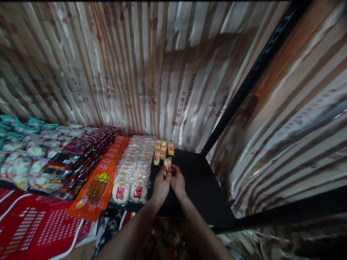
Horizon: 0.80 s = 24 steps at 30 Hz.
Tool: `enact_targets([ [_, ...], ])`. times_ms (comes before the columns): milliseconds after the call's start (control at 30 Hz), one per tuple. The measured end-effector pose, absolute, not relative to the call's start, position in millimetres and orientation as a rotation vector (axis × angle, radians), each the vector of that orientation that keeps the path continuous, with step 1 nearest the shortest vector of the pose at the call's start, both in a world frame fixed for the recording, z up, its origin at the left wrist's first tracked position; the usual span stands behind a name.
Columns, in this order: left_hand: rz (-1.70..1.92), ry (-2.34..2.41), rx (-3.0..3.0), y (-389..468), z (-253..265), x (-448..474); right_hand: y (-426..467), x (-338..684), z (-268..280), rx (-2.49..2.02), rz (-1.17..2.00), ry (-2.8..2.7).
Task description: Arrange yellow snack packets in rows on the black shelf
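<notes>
A shiny, striped sheet (149,65) hangs at the back. An orange plastic packet (101,173) lies between clear bags of round white snacks (135,162) and shiny dark packets (89,144). A red plastic basket with holes (40,220) sits at the left.

Packets (163,152) on shelf (196,184), curtain (135,65) behind

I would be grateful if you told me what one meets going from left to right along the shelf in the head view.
Teal packets → dark packets → orange packet → white packs → yellow packets → right hand → black post.
</notes>
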State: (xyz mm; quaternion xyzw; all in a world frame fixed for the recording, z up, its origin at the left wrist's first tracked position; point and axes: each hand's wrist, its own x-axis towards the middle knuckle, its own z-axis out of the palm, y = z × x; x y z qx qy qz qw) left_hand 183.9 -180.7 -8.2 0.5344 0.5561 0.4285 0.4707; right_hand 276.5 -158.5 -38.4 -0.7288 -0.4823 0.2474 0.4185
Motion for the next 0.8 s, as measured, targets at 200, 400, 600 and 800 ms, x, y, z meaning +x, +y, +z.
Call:
enact_targets([
  [200,1.046,1.414,1.265,-147,-15,191,-126,272,-40,-1.917,0.544,-1.181],
  [400,1.082,1.415,1.177,-132,-26,191,-111,267,-41,-1.879,0.497,-1.209],
  [600,1.086,1.406,1.172,-130,-26,188,-108,263,-41,-1.959,0.469,-1.316],
  [800,1.082,1.427,1.250,-129,-26,189,-107,263,-48,-1.928,0.339,-1.387],
])
